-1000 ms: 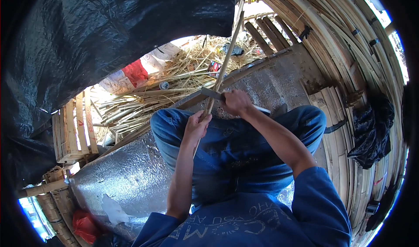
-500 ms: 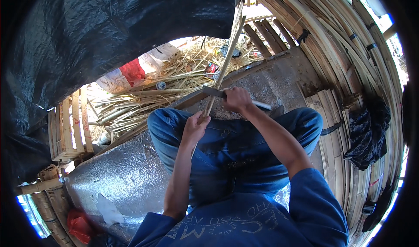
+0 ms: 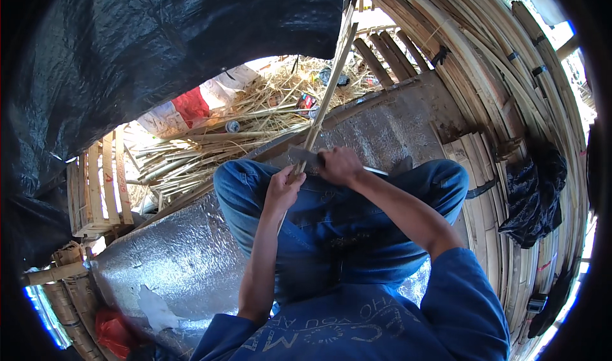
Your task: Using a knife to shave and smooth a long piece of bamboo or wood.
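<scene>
A long, pale bamboo strip [image 3: 333, 85] slants from the top of the view down to my lap. Closed round its lower part is my left hand [image 3: 282, 190], just above my crossed legs. My right hand [image 3: 341, 166] grips a knife with a broad dark blade [image 3: 302, 159]; its handle is mostly covered by my fingers. The blade lies across the strip, just beyond my left hand. Behind my left hand, the strip's lower end runs down beside my forearm and is partly hidden.
A silvery mat [image 3: 185, 259] lies beneath me. Cut bamboo sticks [image 3: 185, 160] and shavings [image 3: 290, 83] litter the ground ahead. Long bamboo strips [image 3: 484, 74] are stacked along the right, a wooden crate [image 3: 102, 185] stands at left, and a black tarp [image 3: 172, 36] hangs at upper left.
My right hand has brought the knife down the strip toward me, closer to my left hand, and the blade now shows a broader face. My left hand keeps its grip, barely shifted.
</scene>
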### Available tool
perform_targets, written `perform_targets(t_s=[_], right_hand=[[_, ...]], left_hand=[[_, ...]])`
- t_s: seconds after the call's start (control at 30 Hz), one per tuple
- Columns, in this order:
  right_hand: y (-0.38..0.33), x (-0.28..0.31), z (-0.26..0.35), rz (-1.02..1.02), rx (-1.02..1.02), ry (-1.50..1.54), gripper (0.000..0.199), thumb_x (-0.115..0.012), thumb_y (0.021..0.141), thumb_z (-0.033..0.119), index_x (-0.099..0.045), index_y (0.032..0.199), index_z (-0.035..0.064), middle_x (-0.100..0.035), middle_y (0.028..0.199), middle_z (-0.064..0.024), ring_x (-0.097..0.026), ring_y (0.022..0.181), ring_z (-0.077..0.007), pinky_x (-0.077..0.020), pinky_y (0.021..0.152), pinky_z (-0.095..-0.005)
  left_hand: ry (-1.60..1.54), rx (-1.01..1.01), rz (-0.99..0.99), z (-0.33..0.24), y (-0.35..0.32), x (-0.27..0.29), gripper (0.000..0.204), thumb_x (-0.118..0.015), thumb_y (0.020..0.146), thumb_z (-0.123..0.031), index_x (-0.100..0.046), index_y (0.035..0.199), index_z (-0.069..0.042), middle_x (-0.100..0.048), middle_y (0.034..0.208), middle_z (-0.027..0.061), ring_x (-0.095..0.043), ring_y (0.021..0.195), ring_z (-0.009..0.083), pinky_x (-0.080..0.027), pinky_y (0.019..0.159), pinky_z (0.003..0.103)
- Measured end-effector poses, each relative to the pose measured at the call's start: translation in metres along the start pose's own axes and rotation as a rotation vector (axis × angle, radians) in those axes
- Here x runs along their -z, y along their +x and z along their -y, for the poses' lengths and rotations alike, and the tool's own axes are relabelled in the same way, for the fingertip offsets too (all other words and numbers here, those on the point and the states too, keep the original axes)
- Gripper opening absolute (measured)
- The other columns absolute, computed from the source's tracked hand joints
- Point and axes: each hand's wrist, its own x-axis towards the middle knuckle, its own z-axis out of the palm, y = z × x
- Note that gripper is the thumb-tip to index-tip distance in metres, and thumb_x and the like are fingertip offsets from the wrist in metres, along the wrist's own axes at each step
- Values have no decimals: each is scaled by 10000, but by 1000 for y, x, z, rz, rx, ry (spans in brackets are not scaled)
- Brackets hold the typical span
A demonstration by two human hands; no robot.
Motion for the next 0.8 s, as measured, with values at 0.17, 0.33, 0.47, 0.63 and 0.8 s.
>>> perform_targets(t_s=[0.17,0.33,0.47,0.63,0.8], right_hand=[[37,22,-41,-89,-349,63,328,-485,898,366,-628,997,88,-674,835,-195,-676,837,-357,-548,765,-472],[11,5,-10,46,-79,-101,334,-510,878,383,-626,1003,95,-667,847,-194,-676,810,-353,-550,750,-472],[35,32,-42,9,-237,1,335,-533,857,350,-636,995,62,-669,867,-209,-678,819,-353,-552,748,-467],[-2,6,8,66,108,-132,332,-540,853,336,-660,956,44,-674,886,-208,-679,834,-347,-554,738,-457],[35,25,-31,61,-149,-16,326,-512,874,331,-631,981,47,-673,868,-204,-674,827,-356,-549,770,-471]], left_hand=[[-14,20,36,-3,-9,1,220,-641,902,-211,-626,1028,-31,-464,603,-48,-407,482,28,-304,405,215],[-11,44,22,-5,-6,-2,220,-646,895,-206,-630,1023,-28,-483,614,-40,-417,489,33,-315,421,215],[43,-6,7,-4,-10,-5,215,-646,891,-203,-626,1006,-22,-494,613,-37,-427,495,36,-326,428,221],[73,-49,-14,2,-1,-4,199,-639,889,-195,-627,982,-19,-492,587,-31,-434,504,42,-337,435,235],[159,-149,-24,7,0,-5,192,-637,882,-185,-627,958,-9,-482,571,-28,-415,488,42,-320,438,245]])
